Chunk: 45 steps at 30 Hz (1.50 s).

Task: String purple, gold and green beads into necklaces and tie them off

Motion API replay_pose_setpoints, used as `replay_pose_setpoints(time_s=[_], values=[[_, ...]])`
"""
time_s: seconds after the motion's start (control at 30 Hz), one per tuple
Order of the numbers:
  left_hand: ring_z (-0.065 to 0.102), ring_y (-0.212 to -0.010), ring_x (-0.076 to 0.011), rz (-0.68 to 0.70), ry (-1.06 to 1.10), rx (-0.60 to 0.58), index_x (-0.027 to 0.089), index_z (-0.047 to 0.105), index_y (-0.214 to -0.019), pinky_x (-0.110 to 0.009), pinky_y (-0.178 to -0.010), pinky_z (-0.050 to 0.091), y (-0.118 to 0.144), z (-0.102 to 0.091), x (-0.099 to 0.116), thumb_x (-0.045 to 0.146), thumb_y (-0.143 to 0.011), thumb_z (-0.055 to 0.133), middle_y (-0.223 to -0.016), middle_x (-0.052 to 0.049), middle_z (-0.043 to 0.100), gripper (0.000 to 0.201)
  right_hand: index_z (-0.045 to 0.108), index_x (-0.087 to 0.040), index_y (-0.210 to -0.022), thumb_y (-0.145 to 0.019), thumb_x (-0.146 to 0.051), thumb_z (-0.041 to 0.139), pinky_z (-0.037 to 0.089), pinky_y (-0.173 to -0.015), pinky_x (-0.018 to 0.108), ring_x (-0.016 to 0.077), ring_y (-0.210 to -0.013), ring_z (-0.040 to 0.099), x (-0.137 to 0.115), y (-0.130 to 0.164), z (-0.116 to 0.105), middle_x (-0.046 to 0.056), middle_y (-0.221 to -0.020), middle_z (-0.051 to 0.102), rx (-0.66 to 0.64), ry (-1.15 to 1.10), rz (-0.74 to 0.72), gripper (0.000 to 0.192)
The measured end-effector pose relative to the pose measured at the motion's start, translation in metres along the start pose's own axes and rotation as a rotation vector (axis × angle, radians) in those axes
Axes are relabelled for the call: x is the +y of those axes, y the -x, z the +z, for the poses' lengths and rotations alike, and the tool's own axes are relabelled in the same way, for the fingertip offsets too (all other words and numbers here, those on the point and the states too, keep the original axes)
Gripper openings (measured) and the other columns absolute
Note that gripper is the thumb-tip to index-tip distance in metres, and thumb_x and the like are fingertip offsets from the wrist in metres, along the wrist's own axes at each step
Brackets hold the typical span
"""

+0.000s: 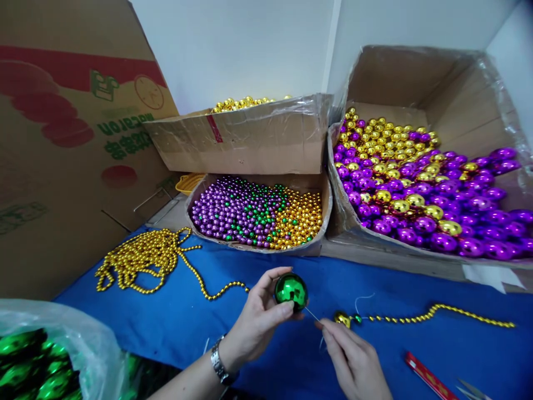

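My left hand, with a watch at the wrist, is closed round a large shiny green ball. From the ball's lower right side a thin pale string runs taut to my right hand, whose thumb and fingers pinch it. Just past the right fingertips lie a gold ball and a small green bead. A strand of small gold beads stretches away from them to the right. Another gold bead strand reaches from the left towards my left hand; its end there is hidden.
A heap of gold bead strands lies on the blue cloth. Behind stand a box of small beads and a box of larger balls. Scissors and a red strip lie front right; a plastic bag holds green balls.
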<state>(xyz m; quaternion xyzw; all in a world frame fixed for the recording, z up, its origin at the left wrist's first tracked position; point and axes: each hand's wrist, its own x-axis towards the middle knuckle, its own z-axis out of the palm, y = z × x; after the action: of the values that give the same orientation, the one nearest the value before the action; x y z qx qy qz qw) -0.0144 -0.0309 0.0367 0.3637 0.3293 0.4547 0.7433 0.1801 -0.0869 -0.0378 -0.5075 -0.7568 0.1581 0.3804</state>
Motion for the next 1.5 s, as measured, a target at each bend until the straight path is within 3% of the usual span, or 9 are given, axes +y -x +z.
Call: replay_pose_setpoints(time_s=[0.4,0.73,1.03,1.27,1.43,1.5], values=[[0.059,-0.096,-0.0247,-0.013,-0.004,0.016,0.027,0.049,-0.12,-0.037,-0.076,0.053,0.0,0.0,0.0,0.019,-0.071,0.073,-0.116,-0.01,0.051,0.055,0.063,-0.018,-0.105,-0.094,-0.024,0.04,0.056,-0.074,0.021,0.0164,-0.083,0.069,-0.004,-0.001,-0.003,0.007,-0.091,0.071,-0.001,-0.025,0.03,0.026],[0.056,-0.095,-0.0238,0.015,-0.029,-0.093,0.028,0.049,-0.12,-0.038,-0.075,0.053,0.002,0.002,0.001,0.015,-0.07,0.073,-0.119,-0.01,0.049,0.057,0.061,-0.02,-0.108,-0.094,-0.023,0.04,0.054,-0.074,0.02,0.0158,-0.085,0.067,0.002,0.0,-0.001,0.008,-0.098,0.069,-0.056,-0.147,0.111,0.025],[0.056,-0.098,-0.025,-0.019,0.014,-0.092,0.028,0.05,-0.12,-0.037,-0.075,0.053,0.0,0.001,0.0,0.015,-0.069,0.074,-0.119,-0.01,0.05,0.058,0.061,-0.02,-0.108,-0.095,-0.023,0.039,0.052,-0.074,0.018,0.0148,-0.085,0.066,0.002,0.0,-0.004,0.008,-0.099,0.068,-0.096,-0.217,0.163,0.025],[0.06,-0.099,-0.0286,-0.031,0.056,-0.158,0.025,0.048,-0.123,-0.033,-0.069,0.054,-0.003,-0.005,0.001,0.014,-0.071,0.071,-0.119,-0.012,0.054,0.058,0.058,-0.022,-0.11,-0.093,-0.019,0.041,0.051,-0.08,0.023,0.0163,-0.089,0.065,0.007,0.0,0.0,0.006,-0.096,0.068,-0.067,-0.162,0.05,0.024],[0.061,-0.1,-0.0301,-0.052,0.1,-0.143,0.024,0.046,-0.126,-0.029,-0.067,0.055,-0.004,-0.009,0.002,0.015,-0.079,0.063,-0.121,-0.014,0.054,0.051,0.057,-0.024,-0.111,-0.094,-0.017,0.041,0.051,-0.077,0.02,0.0142,-0.089,0.065,0.003,-0.001,0.0,0.004,-0.099,0.068,-0.114,-0.187,0.083,0.024],[0.061,-0.101,-0.0302,-0.052,0.106,-0.141,0.023,0.045,-0.127,-0.029,-0.069,0.055,-0.004,-0.01,0.001,0.015,-0.08,0.062,-0.122,-0.014,0.053,0.051,0.056,-0.024,-0.111,-0.093,-0.015,0.041,0.051,-0.076,0.023,0.0152,-0.088,0.065,0.005,-0.001,0.0,0.004,-0.097,0.068,-0.093,-0.15,0.026,0.025]])
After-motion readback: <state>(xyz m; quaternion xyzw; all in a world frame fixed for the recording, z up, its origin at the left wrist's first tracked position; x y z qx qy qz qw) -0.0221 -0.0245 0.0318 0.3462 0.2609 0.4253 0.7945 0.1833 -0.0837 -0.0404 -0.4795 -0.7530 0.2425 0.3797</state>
